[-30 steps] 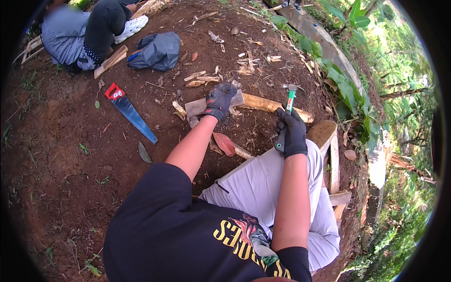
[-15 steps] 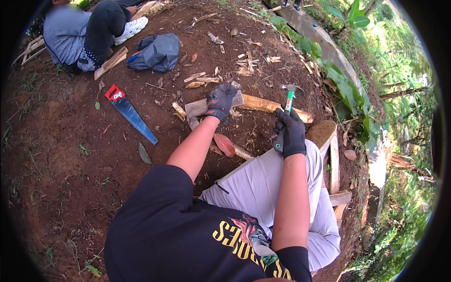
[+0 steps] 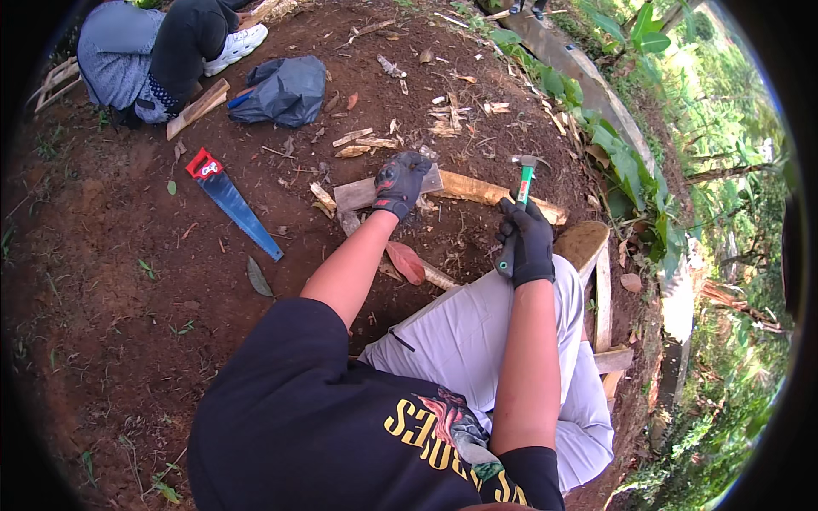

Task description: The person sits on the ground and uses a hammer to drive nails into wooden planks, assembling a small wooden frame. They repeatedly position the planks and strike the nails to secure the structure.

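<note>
My left hand (image 3: 402, 183), in a dark work glove, is closed over a short grey wooden plank (image 3: 354, 196) lying on the ground. Its fingertips are partly hidden, so anything small between them cannot be made out. The plank meets a longer rough yellowish length of wood (image 3: 481, 189) on its right. In my gloved right hand (image 3: 530, 243) is a claw hammer (image 3: 526, 180), gripped by its green and dark handle. The hammer's metal head points up and away from me, near the right end of the rough wood and apart from the plank.
A handsaw (image 3: 234, 209) with a red handle lies on the soil at left. Beyond it are a dark plastic bag (image 3: 285, 92), a board (image 3: 198, 109) and a seated person (image 3: 136, 60). Wood scraps (image 3: 447, 119) are scattered ahead. A wooden frame piece (image 3: 603, 298) stands by my leg.
Both hands and the hammer hold almost the same place. The view has shifted very slightly, and the person at the far left has leaned a little.
</note>
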Action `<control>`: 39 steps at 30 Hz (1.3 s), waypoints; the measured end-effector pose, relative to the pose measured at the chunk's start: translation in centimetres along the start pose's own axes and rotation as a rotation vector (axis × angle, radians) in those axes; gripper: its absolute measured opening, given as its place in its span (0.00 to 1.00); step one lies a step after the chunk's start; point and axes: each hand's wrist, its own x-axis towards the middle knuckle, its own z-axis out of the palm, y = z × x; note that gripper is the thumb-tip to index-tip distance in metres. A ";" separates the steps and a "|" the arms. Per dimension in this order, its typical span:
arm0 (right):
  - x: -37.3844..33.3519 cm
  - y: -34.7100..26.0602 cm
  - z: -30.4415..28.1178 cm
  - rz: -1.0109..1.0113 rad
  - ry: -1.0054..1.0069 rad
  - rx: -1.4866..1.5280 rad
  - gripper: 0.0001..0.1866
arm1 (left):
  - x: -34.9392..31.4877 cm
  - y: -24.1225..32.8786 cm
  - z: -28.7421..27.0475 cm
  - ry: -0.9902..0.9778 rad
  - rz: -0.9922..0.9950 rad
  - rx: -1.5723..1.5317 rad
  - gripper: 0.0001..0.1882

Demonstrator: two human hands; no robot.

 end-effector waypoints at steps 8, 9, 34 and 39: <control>0.0 0.0 -0.1 0.001 -0.003 0.002 0.23 | -0.1 0.7 -0.4 -0.042 0.026 0.049 0.18; 0.0 0.0 -0.2 0.002 0.000 -0.003 0.23 | -0.1 1.0 -0.3 -0.044 0.032 0.059 0.18; -2.9 3.2 6.1 -0.606 -0.058 -1.213 0.14 | -0.2 1.2 -1.1 -0.083 0.218 0.016 0.13; -1.5 6.0 5.5 -0.509 -0.019 -1.519 0.12 | 0.2 1.5 -0.8 -0.103 0.118 0.185 0.15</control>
